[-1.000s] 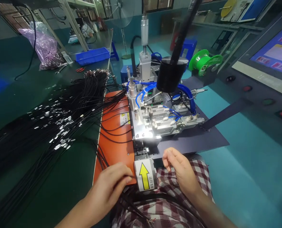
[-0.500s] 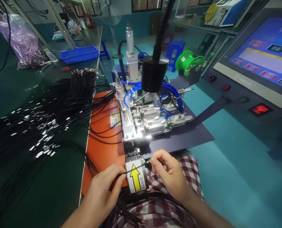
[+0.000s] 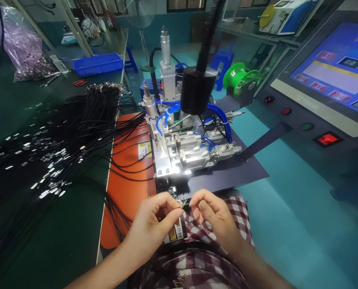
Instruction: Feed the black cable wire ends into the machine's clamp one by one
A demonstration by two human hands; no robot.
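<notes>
Between its thumb and index finger, my left hand (image 3: 156, 218) pinches a black cable close to its stripped end. Thin coloured wires (image 3: 185, 202) fan out from that end, just past the left fingertips. My right hand (image 3: 213, 212) is closed at their tips, its curled fingers meeting a pale wire. Most of the cable is hidden by my left hand. Below the hands is a white label with a yellow arrow (image 3: 173, 235), partly covered. Ahead stands a metal machine (image 3: 191, 152) with blue air tubes, and several black cables run into its left side.
A large bundle of black cables (image 3: 100, 104) lies on the dark table at left, beside an orange plate (image 3: 131, 156). A black cylinder (image 3: 198, 90) hangs over the machine. At right are a touchscreen panel (image 3: 332, 68) and a green spool (image 3: 237, 80). A blue tray (image 3: 97, 66) sits behind.
My left hand has slid right along the cable up to its stripped end, covering much of the arrow label. The coloured wires are now spread apart. My right hand has stayed nearly in place.
</notes>
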